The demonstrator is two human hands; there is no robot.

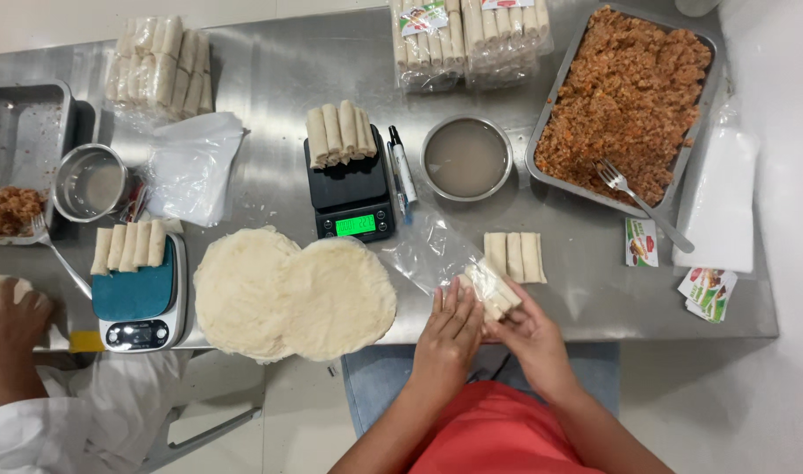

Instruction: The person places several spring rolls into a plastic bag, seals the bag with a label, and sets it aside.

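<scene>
1. Both hands meet at the lower centre of the frame, at the near edge of the stainless steel desk [270, 79]. Left hand [447, 333] and right hand [526, 332] share one pale, cylindrical pastry roll [492, 290].
2. Left fingers lie almost flat against the roll's left end, barely curled. Right fingers are curled round its lower right side, closed on it. How firm the hold is cannot be told.
3. Roll's long axis runs diagonal, upper left to lower right. It sits just above the fingertips, between the two hands; the right hand has more of it.
4. Under and left of the roll: a clear plastic bag [419, 254], flat on the desk.
5. Just above right: three finished pale rolls [514, 256], side by side, upright in frame, near but apart from the held one.
6. Left of the hands: two round white wrapper stacks [291, 294], overlapping.
7. Upper right: metal tray of brown minced filling [630, 96] with a fork [643, 204].
</scene>
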